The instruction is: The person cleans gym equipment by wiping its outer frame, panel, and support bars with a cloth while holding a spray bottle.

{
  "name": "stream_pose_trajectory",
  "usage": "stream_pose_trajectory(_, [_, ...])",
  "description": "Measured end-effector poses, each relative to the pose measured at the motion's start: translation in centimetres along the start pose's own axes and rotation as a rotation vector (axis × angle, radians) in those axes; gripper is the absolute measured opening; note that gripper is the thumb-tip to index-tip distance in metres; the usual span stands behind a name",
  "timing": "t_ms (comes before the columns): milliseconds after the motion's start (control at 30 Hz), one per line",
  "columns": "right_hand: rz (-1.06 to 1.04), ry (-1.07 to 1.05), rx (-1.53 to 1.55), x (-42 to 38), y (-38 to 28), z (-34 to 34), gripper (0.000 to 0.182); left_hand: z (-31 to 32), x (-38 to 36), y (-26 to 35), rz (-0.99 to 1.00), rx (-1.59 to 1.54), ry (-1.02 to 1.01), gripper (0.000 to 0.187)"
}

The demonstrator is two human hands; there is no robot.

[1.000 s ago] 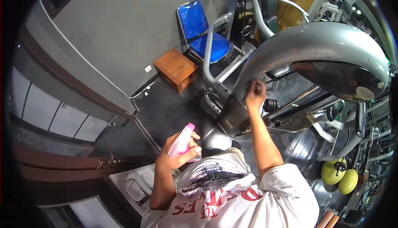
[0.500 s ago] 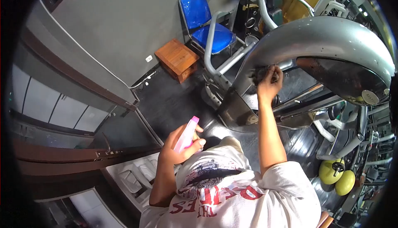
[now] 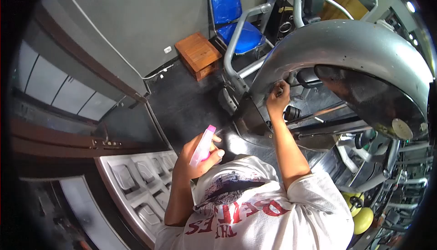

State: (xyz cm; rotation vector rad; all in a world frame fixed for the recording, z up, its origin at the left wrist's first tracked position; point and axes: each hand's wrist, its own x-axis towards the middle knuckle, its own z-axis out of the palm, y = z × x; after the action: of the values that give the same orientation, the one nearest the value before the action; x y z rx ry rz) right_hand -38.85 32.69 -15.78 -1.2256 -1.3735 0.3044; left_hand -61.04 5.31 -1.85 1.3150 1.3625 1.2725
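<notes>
My left hand (image 3: 185,156) is wrapped round a small spray bottle (image 3: 202,146), translucent and pink with a brighter pink top, held tilted in front of my shirt. My right hand (image 3: 278,99) reaches forward to the inner side of a large curved silver frame (image 3: 337,40) on a gym machine. Its fingers are bent together against the frame's lower part. Something dark shows between them, too small to name. Below the curve, a dark oval panel (image 3: 364,95) with a round badge hangs to the right of that hand.
A wooden step box (image 3: 198,52) and a blue chair (image 3: 226,4) stand by the grey wall. At left are a brown door frame (image 3: 82,138) and a pale moulded panel (image 3: 136,172). Yellow balls (image 3: 363,221) and more gym equipment lie at right.
My right hand has moved down and slightly left along the silver frame. My left hand keeps the spray bottle in nearly the same place. The view has shifted.
</notes>
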Motion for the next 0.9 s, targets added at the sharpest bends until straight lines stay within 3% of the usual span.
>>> stream_pose_trajectory(67, [0.157, -0.102, 0.067, 0.6, 0.2, -0.6, 0.011, 1.6, 0.0, -0.3, -0.030, -0.010, 0.054, 0.032])
stream_pose_trajectory(167, [-0.010, -0.075, 0.224, 3.6, -5.4, -2.6, 0.011, 4.0, 0.3, 0.6, -0.113, -0.015, 0.055, 0.030])
stream_pose_trajectory(200, [0.015, -0.088, 0.246, 3.6, -5.6, -2.8, 0.011, 5.2, 0.3, -0.3, -0.010, 0.085, 0.089, 0.029])
stream_pose_trajectory(300, [-0.391, -0.161, 0.095, 2.3, 1.2, -1.8, 0.011, 8.2, -0.3, 1.7, -0.075, 0.052, 0.102, 0.030])
stream_pose_trajectory(400, [-0.307, -0.208, 0.073, 1.9, 3.2, -1.9, 0.011, 9.9, -2.0, 1.2, -0.042, 0.082, 0.124, 0.031])
stream_pose_trajectory(467, [-0.362, -0.195, 0.160, 4.0, 1.6, -2.7, 0.011, 10.9, -3.0, 1.0, -0.071, 0.045, 0.187, 0.030])
stream_pose_trajectory(600, [-0.206, -0.112, 0.272, 7.7, -5.1, -5.0, 0.014, 12.7, -4.2, 0.2, -0.072, -0.015, 0.291, 0.028])
stream_pose_trajectory(700, [-0.324, -0.116, 0.160, 6.4, 0.6, -3.0, 0.012, 13.4, -4.2, 0.7, -0.052, -0.049, 0.300, 0.019])
stream_pose_trajectory(767, [-0.270, -0.194, 0.142, 5.5, 2.9, -2.8, 0.011, 13.9, -4.0, 0.7, 0.012, -0.010, 0.300, 0.017])
stream_pose_trajectory(867, [-0.082, -0.244, 0.198, 5.6, 2.4, -2.9, 0.011, 14.6, -3.9, 0.7, 0.017, -0.013, 0.255, 0.025])
stream_pose_trajectory(900, [-0.157, -0.185, 0.204, 6.5, 0.8, -3.6, 0.012, 14.9, -3.9, 0.7, 0.013, -0.018, 0.241, 0.025])
